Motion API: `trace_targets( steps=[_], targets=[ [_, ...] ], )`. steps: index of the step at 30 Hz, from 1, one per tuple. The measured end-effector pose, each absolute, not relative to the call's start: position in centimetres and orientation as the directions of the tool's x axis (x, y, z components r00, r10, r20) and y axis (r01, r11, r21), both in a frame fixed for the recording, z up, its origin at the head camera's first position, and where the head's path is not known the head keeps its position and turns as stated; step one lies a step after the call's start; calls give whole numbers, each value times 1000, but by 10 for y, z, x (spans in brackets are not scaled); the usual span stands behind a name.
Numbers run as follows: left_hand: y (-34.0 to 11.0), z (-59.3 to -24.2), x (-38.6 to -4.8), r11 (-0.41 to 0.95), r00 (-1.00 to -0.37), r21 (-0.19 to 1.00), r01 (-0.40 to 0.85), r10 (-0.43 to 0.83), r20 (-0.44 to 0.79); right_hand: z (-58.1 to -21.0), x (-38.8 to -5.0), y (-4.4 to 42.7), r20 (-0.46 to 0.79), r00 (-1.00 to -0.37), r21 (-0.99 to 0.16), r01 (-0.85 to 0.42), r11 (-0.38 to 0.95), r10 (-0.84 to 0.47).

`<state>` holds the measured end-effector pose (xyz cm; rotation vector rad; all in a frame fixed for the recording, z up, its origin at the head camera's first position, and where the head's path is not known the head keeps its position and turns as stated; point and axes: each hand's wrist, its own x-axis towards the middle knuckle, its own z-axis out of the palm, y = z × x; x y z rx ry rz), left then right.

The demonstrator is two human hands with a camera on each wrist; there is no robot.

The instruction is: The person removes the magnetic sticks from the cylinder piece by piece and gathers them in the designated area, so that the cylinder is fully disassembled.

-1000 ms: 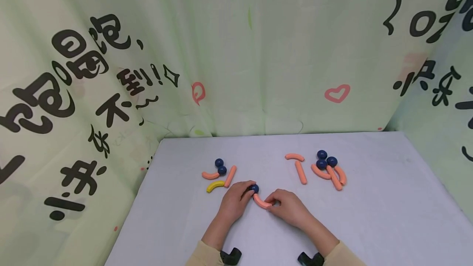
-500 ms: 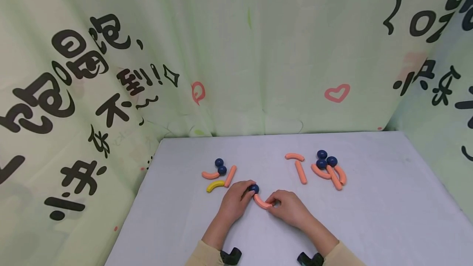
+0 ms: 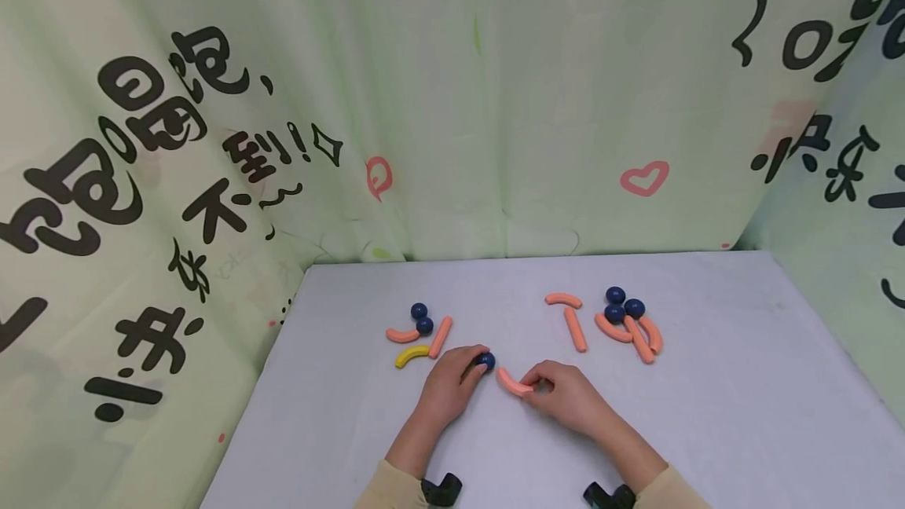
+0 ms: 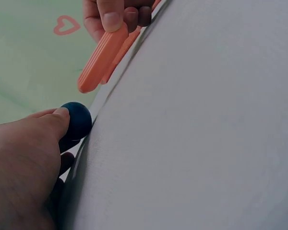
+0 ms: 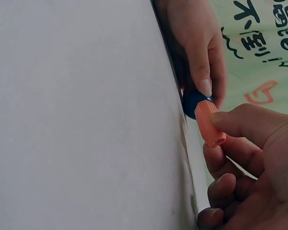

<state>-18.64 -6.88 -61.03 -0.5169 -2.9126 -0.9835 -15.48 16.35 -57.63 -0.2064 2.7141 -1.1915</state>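
My left hand (image 3: 452,385) pinches a dark blue ball (image 3: 489,360) on the white table, thumb and fingers at its sides. In the left wrist view the ball (image 4: 80,120) shows glossy beside the thumb. To its right, my right hand (image 3: 566,395) pinches one end of a curved orange-pink toy sausage (image 3: 511,382) between thumb and fingers. The sausage's free end points towards the ball, with a small gap between them. Grooves run along the sausage (image 5: 209,125) in the right wrist view, where it partly covers the ball.
Back left on the table (image 3: 679,430) lie two blue balls (image 3: 422,318), orange-pink sausages (image 3: 441,338) and a yellow banana-shaped piece (image 3: 412,356). Back right are two more sausages (image 3: 576,329) and a cluster of blue balls (image 3: 616,305) with sausages. A printed curtain (image 3: 551,100) stands behind.
My right hand has moved slightly right with the sausage, opening a gap between it and the blue ball. My left hand stays on the ball.
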Motion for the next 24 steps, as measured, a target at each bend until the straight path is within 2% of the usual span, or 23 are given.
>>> trace_targets(
  steps=[8, 19, 24],
  targets=[
    [-70, -610, -187, 745, -942, 581, 328, 305, 141, -568, -158, 188, -113, -987, -727, 4, 687, -114],
    [-70, -609, -186, 733, -937, 588, 342, 310, 158, -565, -164, 245, -46, -999, -700, 34, 714, 2],
    [-70, -611, -187, 729, -940, 598, 333, 308, 147, -567, -165, 265, -69, -994, -705, 112, 701, 89]
  ],
)
